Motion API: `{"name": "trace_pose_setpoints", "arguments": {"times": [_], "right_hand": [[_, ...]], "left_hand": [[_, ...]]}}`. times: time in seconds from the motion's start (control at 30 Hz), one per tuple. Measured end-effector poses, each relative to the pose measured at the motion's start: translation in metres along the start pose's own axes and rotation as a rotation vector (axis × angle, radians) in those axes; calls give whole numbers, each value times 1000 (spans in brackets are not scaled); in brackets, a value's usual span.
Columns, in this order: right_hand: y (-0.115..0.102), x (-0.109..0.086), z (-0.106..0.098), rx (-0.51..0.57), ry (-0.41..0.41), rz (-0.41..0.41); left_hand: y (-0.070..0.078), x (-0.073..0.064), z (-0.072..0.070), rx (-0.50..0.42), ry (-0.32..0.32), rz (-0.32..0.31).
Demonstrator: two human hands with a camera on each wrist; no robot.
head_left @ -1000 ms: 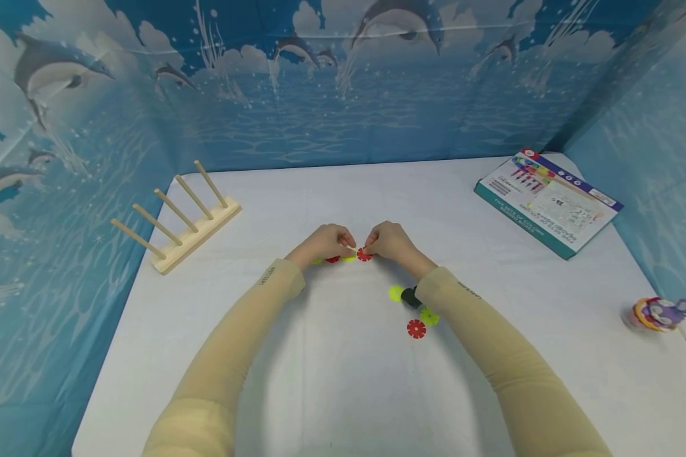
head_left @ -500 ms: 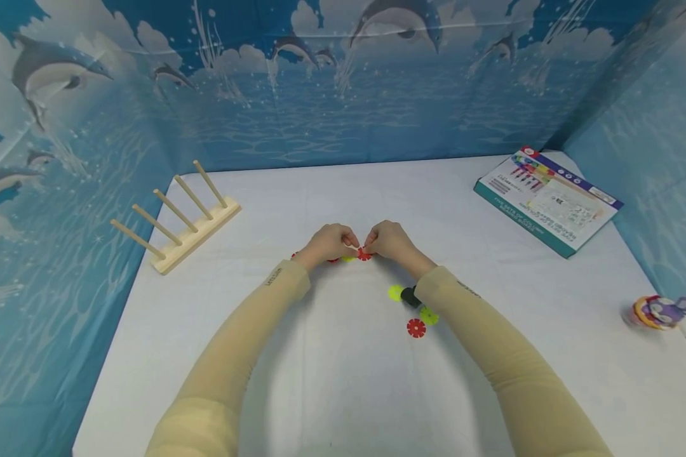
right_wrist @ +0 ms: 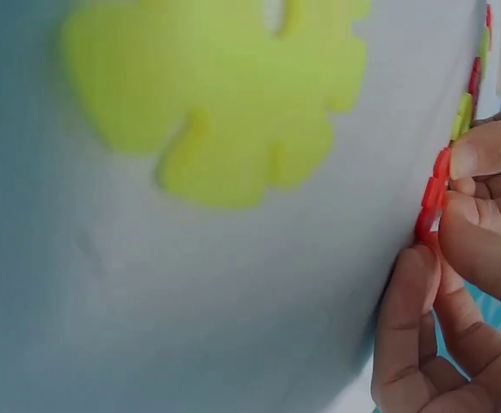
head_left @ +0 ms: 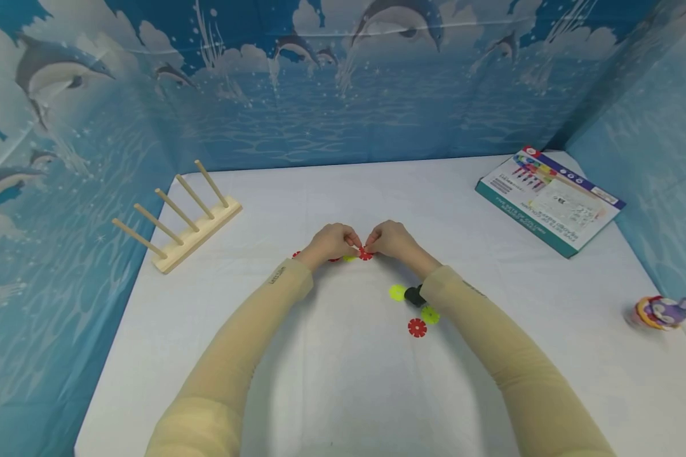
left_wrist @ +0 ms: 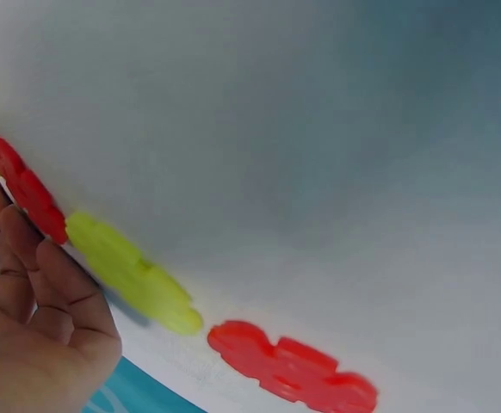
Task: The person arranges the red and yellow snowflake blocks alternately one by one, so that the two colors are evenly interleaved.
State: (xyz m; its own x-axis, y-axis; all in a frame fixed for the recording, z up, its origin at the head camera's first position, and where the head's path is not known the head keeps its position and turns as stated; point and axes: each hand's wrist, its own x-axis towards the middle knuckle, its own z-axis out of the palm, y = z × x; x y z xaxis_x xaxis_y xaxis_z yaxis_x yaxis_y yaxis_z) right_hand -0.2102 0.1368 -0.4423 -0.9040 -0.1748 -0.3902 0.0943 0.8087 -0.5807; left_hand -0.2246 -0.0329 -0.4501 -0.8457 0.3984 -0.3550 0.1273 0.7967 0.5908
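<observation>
In the head view my left hand (head_left: pixel 331 242) and right hand (head_left: pixel 397 241) meet over a notched red disc (head_left: pixel 366 254) on the white table. My right thumb and finger pinch this disc in the right wrist view. The left hand's fingertips hold its other edge, partly covering it. A yellow disc (head_left: pixel 350 258) lies beside it under my left fingers, followed by another red disc (left_wrist: pixel 27 189). The row carries on with a yellow disc (left_wrist: pixel 134 275) beneath my left wrist and an end red disc (left_wrist: pixel 293 370). My left fingers are curled.
By my right forearm lie a yellow disc (head_left: pixel 397 292), black discs (head_left: pixel 414 297), a second yellow disc (head_left: pixel 430 315) and a red disc (head_left: pixel 417 328). A wooden peg stand (head_left: pixel 194 241) is at left. A box (head_left: pixel 549 203) and a purple toy (head_left: pixel 657 313) are at right.
My left hand has shifted slightly right, uncovering the red disc at the row's left end. My right hand stays almost in place at the red disc.
</observation>
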Motion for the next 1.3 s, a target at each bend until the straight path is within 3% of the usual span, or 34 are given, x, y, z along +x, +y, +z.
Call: {"name": "trace_pose_setpoints", "arguments": {"times": [0.23, 0.77, 1.0, 1.3], "right_hand": [[5, -10, -6, 57, -53, 0], [36, -60, -12, 31, -132, -131], [44, -78, -8, 45, -162, -94], [48, -82, -1, 11, -165, -90]], "left_hand": [[0, -1, 1, -21, -4, -10], [3, -4, -1, -17, -4, -27], [2, -3, -1, -15, -10, -25], [3, -3, 0, -8, -16, -32]]}}
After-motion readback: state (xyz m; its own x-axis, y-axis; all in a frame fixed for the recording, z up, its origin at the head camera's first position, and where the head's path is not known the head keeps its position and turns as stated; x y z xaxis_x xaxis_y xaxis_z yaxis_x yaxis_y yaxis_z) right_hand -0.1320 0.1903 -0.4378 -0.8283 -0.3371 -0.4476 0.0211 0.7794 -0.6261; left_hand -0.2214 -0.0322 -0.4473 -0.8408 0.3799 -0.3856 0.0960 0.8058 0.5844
